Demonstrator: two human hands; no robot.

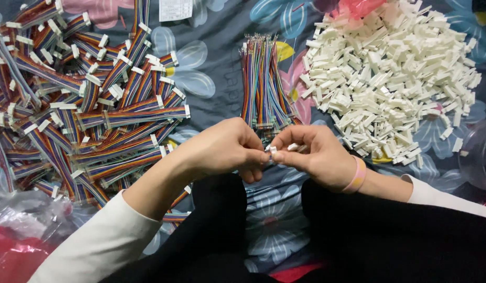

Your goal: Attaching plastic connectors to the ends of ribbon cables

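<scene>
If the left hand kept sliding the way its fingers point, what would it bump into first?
Almost at once, the right hand: the left hand points right, and both sets of fingers already meet around a small white plastic connector.

Head cam, looks steeply down, close on lap and floral cloth (222, 99).

Rainbow-striped ribbon cables (85, 112); white connector housings (395, 78); grey cloth (217, 105) with blue and pink flowers; pink wristband (358, 175)
</scene>
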